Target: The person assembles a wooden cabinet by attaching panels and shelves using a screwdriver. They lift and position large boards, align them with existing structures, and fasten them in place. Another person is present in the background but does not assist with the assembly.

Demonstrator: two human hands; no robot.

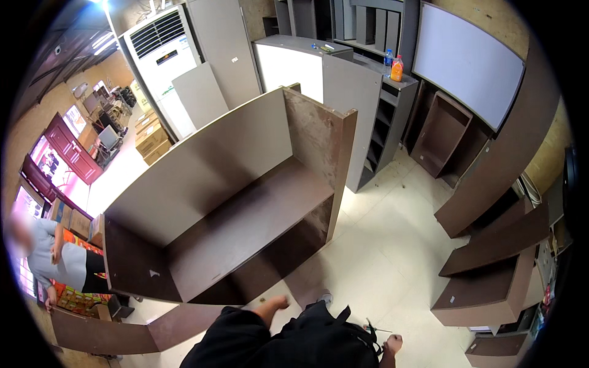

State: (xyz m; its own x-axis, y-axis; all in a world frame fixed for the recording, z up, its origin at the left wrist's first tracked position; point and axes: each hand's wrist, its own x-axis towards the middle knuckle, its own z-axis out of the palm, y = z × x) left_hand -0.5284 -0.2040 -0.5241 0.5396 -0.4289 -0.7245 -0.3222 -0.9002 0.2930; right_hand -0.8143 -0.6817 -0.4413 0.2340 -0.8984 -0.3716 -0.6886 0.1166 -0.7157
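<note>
My left hand (279, 302), fingers curled in with nothing visible in them, is close to the lower front edge of a large brown open-fronted cabinet (245, 214). The cabinet has a pale back panel, a broad shelf and a darker space below it. At the lower right, my right hand (394, 343) is closed; what it grips, if anything, is hidden. Just beside that hand is a thin rod-like tool (381, 330), and I cannot tell whether it touches the fingers. Black clothing covers part of both arms.
Another person (58, 251) stands at the left beyond the cabinet, near a curved brown panel (104, 331). Brown cabinet parts (485, 294) are stacked at the right. Behind stand a grey shelf unit (368, 116) with an orange bottle (397, 69) on top, a whiteboard (469, 61) and cardboard boxes (152, 138).
</note>
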